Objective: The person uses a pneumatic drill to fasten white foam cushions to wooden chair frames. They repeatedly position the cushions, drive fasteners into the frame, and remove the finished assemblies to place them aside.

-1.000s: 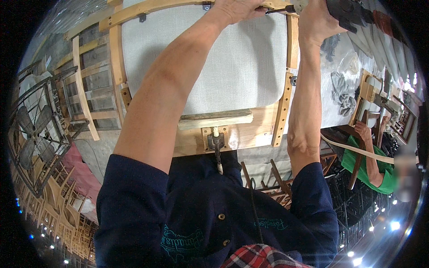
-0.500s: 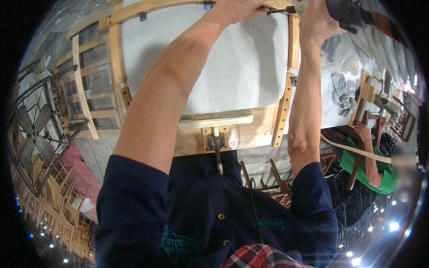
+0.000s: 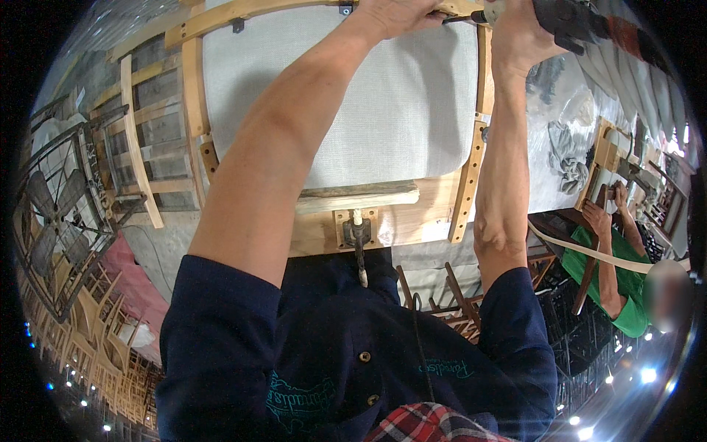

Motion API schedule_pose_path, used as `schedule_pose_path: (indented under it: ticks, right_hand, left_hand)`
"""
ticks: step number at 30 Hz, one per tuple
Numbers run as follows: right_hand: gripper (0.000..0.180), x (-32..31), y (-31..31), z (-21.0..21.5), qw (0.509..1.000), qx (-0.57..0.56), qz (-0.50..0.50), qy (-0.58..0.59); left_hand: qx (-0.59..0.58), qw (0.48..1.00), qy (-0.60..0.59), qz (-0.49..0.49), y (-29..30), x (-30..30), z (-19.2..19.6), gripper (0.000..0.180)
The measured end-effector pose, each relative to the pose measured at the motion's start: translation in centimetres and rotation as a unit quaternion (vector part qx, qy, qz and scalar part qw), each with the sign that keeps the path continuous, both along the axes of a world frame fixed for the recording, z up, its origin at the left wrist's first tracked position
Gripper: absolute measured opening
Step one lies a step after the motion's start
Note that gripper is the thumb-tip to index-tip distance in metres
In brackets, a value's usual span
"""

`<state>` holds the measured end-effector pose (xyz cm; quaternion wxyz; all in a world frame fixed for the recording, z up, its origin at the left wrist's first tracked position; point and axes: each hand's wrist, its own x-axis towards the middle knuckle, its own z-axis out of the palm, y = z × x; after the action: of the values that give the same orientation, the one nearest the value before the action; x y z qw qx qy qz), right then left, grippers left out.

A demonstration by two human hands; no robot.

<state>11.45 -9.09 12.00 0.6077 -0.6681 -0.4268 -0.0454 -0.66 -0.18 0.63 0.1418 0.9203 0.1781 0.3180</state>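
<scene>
Nothing moved: hands (image 3: 401, 15) steady, right gripping drill (image 3: 582, 22).

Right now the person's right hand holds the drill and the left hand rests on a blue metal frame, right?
Not quite. In the head view the right hand does hold the drill, but the left hand rests on a light wooden frame, not a blue metal one.

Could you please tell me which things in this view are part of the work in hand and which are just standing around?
In use:
left hand on the curved wooden frame
right hand holding the power drill
grey fabric panel

Standing about:
fan
stacked wooden chair frames
a co-worker's hand at another frame
</scene>
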Motion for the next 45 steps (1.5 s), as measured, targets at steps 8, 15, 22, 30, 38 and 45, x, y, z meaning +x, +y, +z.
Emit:
schedule_pose_path:
  ticks: [8,15,22,30,38,45]
  right_hand:
    - [0.012,2.1,-1.1,-1.5,0.995,0.005,0.086,0.053]
    - [0.011,3.0,0.1,-1.2,0.946,0.023,-0.045,-0.320]
    - [0.009,1.8,-0.9,-1.4,0.930,-0.081,-0.063,-0.354]
    - [0.007,2.0,-1.0,-1.6,0.925,-0.102,-0.062,-0.361]
    - [0.009,1.9,-1.0,-1.1,0.986,-0.096,0.025,-0.136]
    - [0.016,1.6,-4.2,0.6,0.958,-0.096,0.048,-0.267]
  left_hand:
    - [0.004,1.000,-0.021,-0.023,-0.2,1.3,0.2,0.040]
    - [-0.008,1.000,-0.002,-0.007,-0.1,0.7,0.4,0.039]
    - [-0.007,1.000,0.007,0.004,-0.2,0.4,0.2,0.040]
    - [-0.018,1.000,0.006,0.004,-0.2,0.3,0.4,0.039]
    - [-0.017,1.000,0.011,0.005,-0.4,0.2,0.8,0.041]
    - [0.014,0.997,-0.060,0.050,-0.8,-1.0,1.0,0.041]
